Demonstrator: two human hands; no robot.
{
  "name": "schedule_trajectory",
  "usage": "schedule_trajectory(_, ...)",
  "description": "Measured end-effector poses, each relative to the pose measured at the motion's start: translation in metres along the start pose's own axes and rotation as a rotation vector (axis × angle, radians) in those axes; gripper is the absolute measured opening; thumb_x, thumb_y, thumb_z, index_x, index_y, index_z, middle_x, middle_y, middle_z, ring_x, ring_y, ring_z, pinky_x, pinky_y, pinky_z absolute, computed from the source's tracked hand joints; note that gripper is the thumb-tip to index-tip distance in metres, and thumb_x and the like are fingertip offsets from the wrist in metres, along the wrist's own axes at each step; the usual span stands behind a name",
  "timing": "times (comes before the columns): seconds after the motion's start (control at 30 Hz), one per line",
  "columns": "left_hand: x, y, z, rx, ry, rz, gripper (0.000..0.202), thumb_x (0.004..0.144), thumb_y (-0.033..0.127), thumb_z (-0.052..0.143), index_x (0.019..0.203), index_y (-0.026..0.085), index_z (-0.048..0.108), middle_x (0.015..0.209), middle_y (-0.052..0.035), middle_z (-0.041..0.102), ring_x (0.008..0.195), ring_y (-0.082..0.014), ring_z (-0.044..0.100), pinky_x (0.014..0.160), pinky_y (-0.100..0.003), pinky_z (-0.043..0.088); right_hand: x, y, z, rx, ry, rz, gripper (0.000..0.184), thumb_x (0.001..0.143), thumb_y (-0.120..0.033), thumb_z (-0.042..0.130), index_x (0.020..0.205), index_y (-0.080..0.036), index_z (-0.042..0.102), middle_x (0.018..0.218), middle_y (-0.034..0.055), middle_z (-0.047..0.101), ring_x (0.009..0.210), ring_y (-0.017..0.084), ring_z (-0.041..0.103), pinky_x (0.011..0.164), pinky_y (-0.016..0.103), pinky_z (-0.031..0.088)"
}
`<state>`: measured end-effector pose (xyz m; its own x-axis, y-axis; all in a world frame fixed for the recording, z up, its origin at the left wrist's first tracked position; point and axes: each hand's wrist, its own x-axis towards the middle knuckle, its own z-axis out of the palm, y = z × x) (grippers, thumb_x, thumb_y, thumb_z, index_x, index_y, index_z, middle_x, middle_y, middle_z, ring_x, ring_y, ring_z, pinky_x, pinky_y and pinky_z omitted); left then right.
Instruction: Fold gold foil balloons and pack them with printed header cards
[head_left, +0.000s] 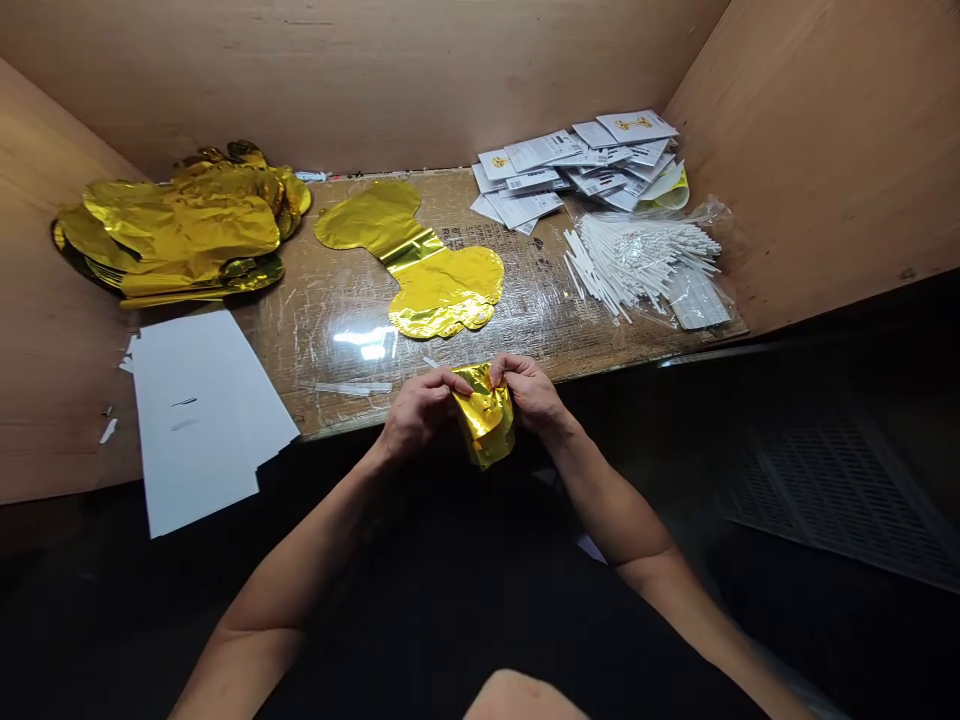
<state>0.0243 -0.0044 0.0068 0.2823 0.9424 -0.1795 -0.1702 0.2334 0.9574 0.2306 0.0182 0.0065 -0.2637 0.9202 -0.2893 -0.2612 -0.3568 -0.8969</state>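
Observation:
A folded gold foil balloon (484, 420) is gripped between my two hands, just off the front edge of the table. My left hand (421, 408) pinches its upper left corner, thumb on top. On its upper right side, my right hand (529, 388) is closed with thumb and fingers on the foil. The lower end of the balloon hangs loose and slightly curled. Beyond my hands, a flat gold foil balloon (442, 275) with rounded lobes at both ends lies on the table, creased across its narrow middle.
A pile of gold foil balloons (187, 225) sits at the left. White sheets (202, 420) overhang the front edge below it. Printed packets (555, 160) are heaped at the back right, near white sticks (637, 255) in clear plastic. Wooden panels (375, 80) enclose the table (300, 350).

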Motion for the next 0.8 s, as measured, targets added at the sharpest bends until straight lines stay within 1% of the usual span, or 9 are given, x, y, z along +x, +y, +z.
schedule_trajectory(0.1, -0.006, 0.002, 0.003, 0.157, 0.044, 0.071, 0.031, 0.079, 0.032, 0.08, 0.107, 0.02, 0.074, 0.105, -0.0071, 0.071, 0.086, -0.0213, 0.071, 0.073, -0.033, 0.062, 0.001, -0.004, 0.001, -0.002, -0.017, 0.063, 0.028, 0.085, -0.043, 0.071, 0.103, -0.024, 0.062, 0.083, 0.0002, 0.068, 0.066, 0.016, 0.06, 0.061, 0.027, 0.05)
schedule_trajectory(0.2, -0.01, 0.003, 0.009, 0.139, 0.108, 0.108, 0.055, 0.079, 0.029, 0.082, 0.13, 0.026, 0.062, 0.119, -0.0078, 0.071, 0.085, -0.0187, 0.073, 0.073, -0.031, 0.063, -0.002, -0.003, 0.0, -0.089, -0.16, 0.092, 0.051, 0.082, -0.05, 0.081, 0.123, -0.025, 0.062, 0.096, 0.0027, 0.074, 0.076, 0.019, 0.068, 0.066, 0.029, 0.055)
schedule_trajectory(0.3, -0.013, 0.001, 0.012, 0.003, 0.1, 0.017, 0.062, 0.081, 0.033, 0.082, 0.137, 0.024, 0.056, 0.108, -0.0059, 0.076, 0.074, -0.0158, 0.072, 0.07, -0.029, 0.061, -0.007, -0.001, -0.001, -0.158, -0.187, -0.013, 0.041, 0.081, -0.045, 0.084, 0.11, -0.02, 0.07, 0.098, 0.0045, 0.076, 0.086, 0.021, 0.07, 0.08, 0.033, 0.058)
schedule_trajectory(0.4, -0.018, -0.004, 0.006, 0.056, 0.085, -0.01, 0.029, 0.085, 0.035, 0.078, 0.106, 0.017, 0.072, 0.086, -0.0042, 0.075, 0.068, -0.0156, 0.068, 0.065, -0.027, 0.056, -0.013, -0.008, -0.009, -0.246, -0.184, -0.095, 0.026, 0.084, -0.041, 0.08, 0.096, -0.019, 0.074, 0.091, 0.0037, 0.074, 0.082, 0.019, 0.068, 0.079, 0.032, 0.056)
schedule_trajectory(0.53, -0.019, -0.005, -0.007, 0.36, 0.104, 0.202, 0.013, 0.087, 0.026, 0.069, 0.084, 0.02, 0.08, 0.075, -0.004, 0.073, 0.066, -0.0164, 0.066, 0.061, -0.027, 0.05, -0.017, -0.036, -0.022, -0.574, -0.317, -0.117, 0.018, 0.091, -0.03, 0.066, 0.093, -0.017, 0.079, 0.092, 0.0052, 0.075, 0.083, 0.018, 0.066, 0.078, 0.03, 0.051)
schedule_trajectory(0.6, -0.018, 0.001, -0.01, 0.545, 0.005, 0.347, 0.015, 0.087, 0.025, 0.069, 0.083, 0.022, 0.082, 0.08, -0.0059, 0.076, 0.071, -0.0181, 0.069, 0.067, -0.03, 0.053, -0.015, -0.049, -0.019, -0.722, -0.372, -0.159, 0.022, 0.093, -0.03, 0.066, 0.106, -0.018, 0.079, 0.098, 0.0051, 0.075, 0.084, 0.017, 0.064, 0.079, 0.029, 0.049)
schedule_trajectory(0.67, -0.024, 0.011, -0.011, 0.657, -0.079, 0.409, 0.019, 0.091, 0.028, 0.066, 0.088, 0.025, 0.084, 0.088, -0.008, 0.078, 0.077, -0.0199, 0.072, 0.072, -0.032, 0.056, -0.012, -0.058, -0.007, -0.827, -0.507, -0.177, 0.022, 0.094, -0.035, 0.069, 0.105, -0.018, 0.078, 0.091, 0.0029, 0.073, 0.078, 0.016, 0.061, 0.074, 0.027, 0.047)
schedule_trajectory(0.73, -0.046, 0.026, -0.012, 0.708, -0.037, 0.414, 0.026, 0.098, 0.033, 0.06, 0.102, 0.028, 0.085, 0.103, -0.0107, 0.079, 0.089, -0.0231, 0.075, 0.08, -0.037, 0.06, -0.011, -0.062, 0.008, -0.875, -0.612, -0.172, 0.023, 0.097, -0.038, 0.067, 0.094, -0.018, 0.077, 0.08, 0.0014, 0.069, 0.073, 0.016, 0.058, 0.069, 0.027, 0.045)
schedule_trajectory(0.8, -0.086, 0.041, -0.011, 0.76, 0.061, 0.419, 0.031, 0.1, 0.042, 0.059, 0.118, 0.035, 0.083, 0.12, -0.0119, 0.078, 0.103, -0.0278, 0.076, 0.087, -0.044, 0.063, -0.011, -0.062, 0.019, -0.838, -0.552, -0.181, 0.028, 0.1, -0.041, 0.064, 0.088, -0.019, 0.076, 0.077, 0.0024, 0.069, 0.071, 0.018, 0.059, 0.067, 0.028, 0.046)
